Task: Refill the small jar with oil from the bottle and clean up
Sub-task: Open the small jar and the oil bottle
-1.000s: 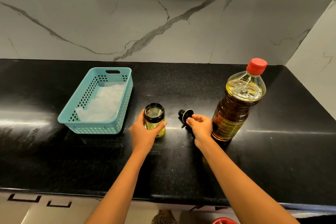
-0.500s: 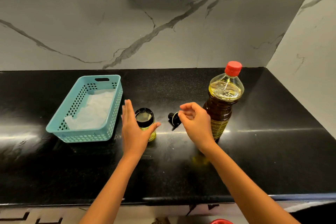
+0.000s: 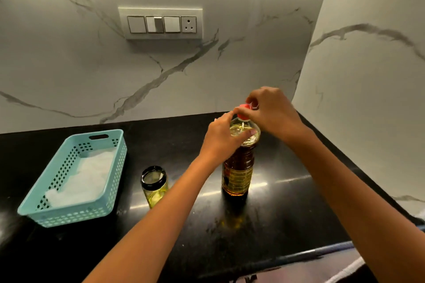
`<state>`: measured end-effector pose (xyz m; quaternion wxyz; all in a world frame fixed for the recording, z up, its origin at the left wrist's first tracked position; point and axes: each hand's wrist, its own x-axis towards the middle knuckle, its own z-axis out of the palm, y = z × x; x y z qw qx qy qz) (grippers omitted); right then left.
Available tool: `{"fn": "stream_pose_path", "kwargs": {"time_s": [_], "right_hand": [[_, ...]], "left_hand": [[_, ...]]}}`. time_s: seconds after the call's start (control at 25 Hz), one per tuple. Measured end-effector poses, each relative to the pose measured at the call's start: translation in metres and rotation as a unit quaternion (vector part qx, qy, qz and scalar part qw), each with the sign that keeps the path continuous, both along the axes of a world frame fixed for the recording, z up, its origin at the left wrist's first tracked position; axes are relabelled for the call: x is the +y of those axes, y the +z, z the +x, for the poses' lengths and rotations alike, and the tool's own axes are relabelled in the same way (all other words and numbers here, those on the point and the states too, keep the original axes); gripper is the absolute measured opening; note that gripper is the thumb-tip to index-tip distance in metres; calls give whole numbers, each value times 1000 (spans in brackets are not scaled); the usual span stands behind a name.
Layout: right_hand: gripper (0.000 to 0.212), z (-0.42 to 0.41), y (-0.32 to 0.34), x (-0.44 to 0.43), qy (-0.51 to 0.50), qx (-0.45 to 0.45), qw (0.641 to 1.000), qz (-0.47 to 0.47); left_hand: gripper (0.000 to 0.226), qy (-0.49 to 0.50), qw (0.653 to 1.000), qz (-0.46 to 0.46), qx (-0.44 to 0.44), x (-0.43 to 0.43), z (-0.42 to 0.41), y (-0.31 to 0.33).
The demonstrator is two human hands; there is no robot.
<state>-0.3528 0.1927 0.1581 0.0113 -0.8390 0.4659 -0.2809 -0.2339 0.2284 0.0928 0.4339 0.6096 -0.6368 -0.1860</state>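
Note:
A tall oil bottle (image 3: 238,172) with a red cap (image 3: 244,112) stands on the black counter (image 3: 287,209). My left hand (image 3: 222,138) grips the bottle's shoulder just below the neck. My right hand (image 3: 271,110) pinches the red cap from above with its fingers curled round it. The small glass jar (image 3: 154,185) stands open to the left of the bottle, with a little yellow oil in its bottom. The jar's black lid is hidden behind my left forearm.
A turquoise perforated basket (image 3: 76,210) holding white tissue sits at the left of the counter. A switch panel (image 3: 161,23) is on the marble back wall. A marble side wall closes off the right end.
My left hand left the jar and took hold of the bottle's shoulder. My right hand let go of the jar lid and rose to the red cap. The camera tilted upward.

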Motion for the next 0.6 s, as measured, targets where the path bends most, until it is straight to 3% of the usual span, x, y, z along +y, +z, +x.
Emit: {"fn": "stream_pose_path", "kwargs": {"time_s": [0.2, 0.36, 0.6], "right_hand": [[39, 5, 4, -12, 15, 18, 999, 44], [24, 9, 1, -17, 24, 32, 999, 35], [23, 1, -4, -22, 95, 23, 994, 44]], "left_hand": [[40, 39, 998, -2, 53, -12, -4, 2], [22, 35, 997, -12, 65, -16, 0, 0], [38, 25, 996, -28, 85, -18, 0, 0]]}}
